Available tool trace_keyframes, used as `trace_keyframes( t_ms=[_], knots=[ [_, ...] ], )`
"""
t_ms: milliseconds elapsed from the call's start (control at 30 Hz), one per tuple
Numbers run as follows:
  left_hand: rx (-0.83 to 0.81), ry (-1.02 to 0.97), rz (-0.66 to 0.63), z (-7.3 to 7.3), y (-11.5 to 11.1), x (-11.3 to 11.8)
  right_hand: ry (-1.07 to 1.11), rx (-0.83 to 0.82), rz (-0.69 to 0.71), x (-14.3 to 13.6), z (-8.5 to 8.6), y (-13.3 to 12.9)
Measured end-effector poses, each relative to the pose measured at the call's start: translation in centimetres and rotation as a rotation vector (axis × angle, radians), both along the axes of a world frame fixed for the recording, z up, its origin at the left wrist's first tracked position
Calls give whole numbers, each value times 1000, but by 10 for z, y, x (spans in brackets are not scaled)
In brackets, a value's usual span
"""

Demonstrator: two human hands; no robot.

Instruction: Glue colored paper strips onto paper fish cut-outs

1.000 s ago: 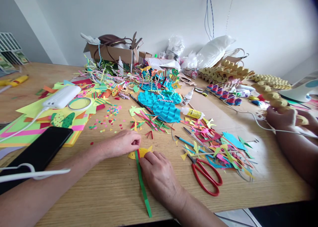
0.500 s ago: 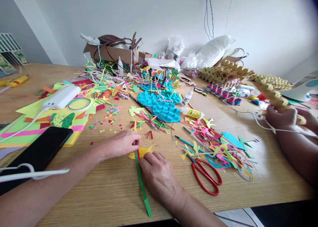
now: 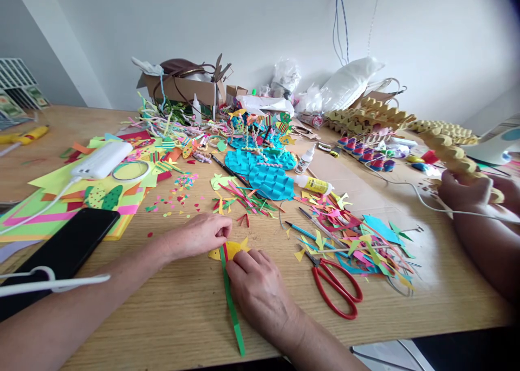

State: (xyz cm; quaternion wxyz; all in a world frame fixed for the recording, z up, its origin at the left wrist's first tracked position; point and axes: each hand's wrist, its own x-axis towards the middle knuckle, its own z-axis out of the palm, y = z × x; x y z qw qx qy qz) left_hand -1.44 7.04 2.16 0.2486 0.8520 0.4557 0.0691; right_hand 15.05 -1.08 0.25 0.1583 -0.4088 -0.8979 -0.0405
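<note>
A yellow paper fish [image 3: 233,248] with a red stripe lies on the table between my hands. Across it runs a long green paper strip [image 3: 232,306] whose free end points toward the table's front edge. My left hand [image 3: 209,233] is closed at the fish's upper left, fingers curled at the top end of the strip. Pressed against the fish's right part and the strip is my right hand [image 3: 260,284], its fingers bent together. The fingertips of both hands are partly hidden. Red-handled scissors [image 3: 337,287] lie to the right.
Paper scraps [image 3: 357,241], a glue bottle [image 3: 314,185] and blue paper pieces [image 3: 271,181] lie ahead. A black phone [image 3: 65,246] and coloured sheets [image 3: 24,214] are at the left. At the right, another person's hands [image 3: 467,189] hold an egg-carton piece [image 3: 450,153].
The green strip's lower end has shifted slightly left. My right hand has moved very slightly left; my left hand is almost unchanged.
</note>
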Motion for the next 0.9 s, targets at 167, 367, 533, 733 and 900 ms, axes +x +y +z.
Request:
trace_keyframes(
  t_ms=[167, 367, 533, 733, 900],
  knots=[
    [21, -21, 1, -3, 1, 0, 10, -55, 31, 3, 3, -5],
    [70, -67, -31, 10, -3, -8, 206, -331, 4, 20, 28, -5],
    [198, -28, -179, 19, -33, -18, 348, -495, -97, 26, 46, 18],
    [293, 79, -154, 6, -80, -14, 257, -658, -86, 7, 48, 41],
    [379, 120, -135, -6, -90, -12, 167, -695, -57, -6, 47, 46]
  ],
)
